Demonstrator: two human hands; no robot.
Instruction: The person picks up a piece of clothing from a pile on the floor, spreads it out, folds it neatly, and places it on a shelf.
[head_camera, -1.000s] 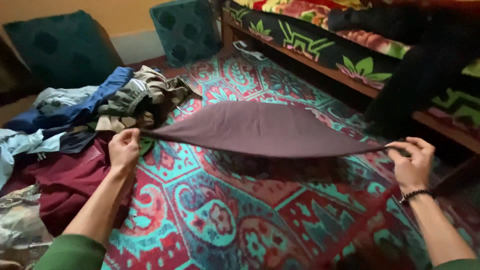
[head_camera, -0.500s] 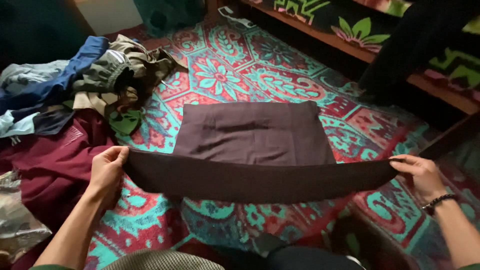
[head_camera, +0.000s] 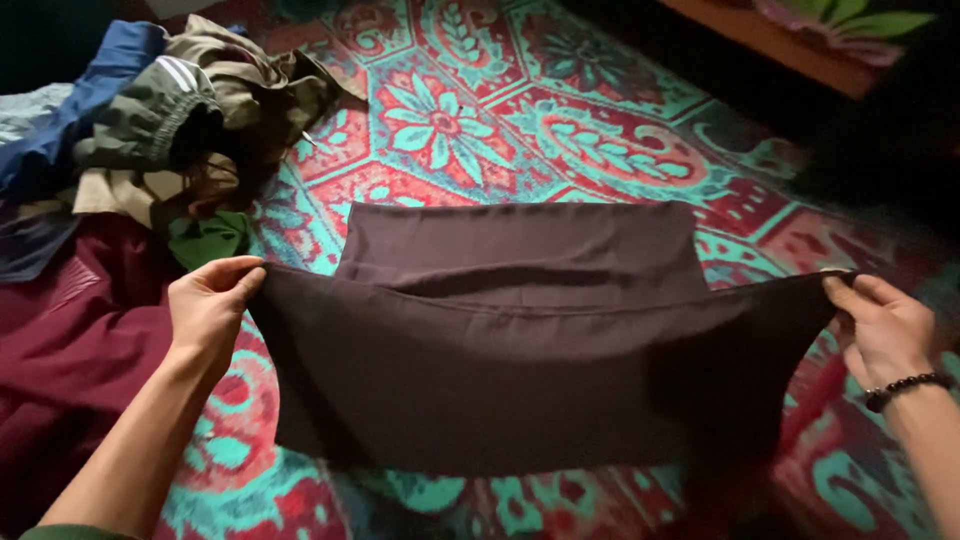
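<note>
Above the patterned rug (head_camera: 470, 120), a dark brown cloth (head_camera: 520, 370) is held stretched, its long axis running left to right. Its left corner is pinched by the left hand (head_camera: 208, 305), its right corner by the right hand (head_camera: 885, 325).

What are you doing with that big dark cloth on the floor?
A person is holding a dark brown cloth stretched wide between two hands. The left hand pinches one end and the right hand pinches the other. The far part of the cloth lies flat on a red and teal patterned rug, while the near part hangs from the hands. A pile of other clothes sits to the left.
</note>
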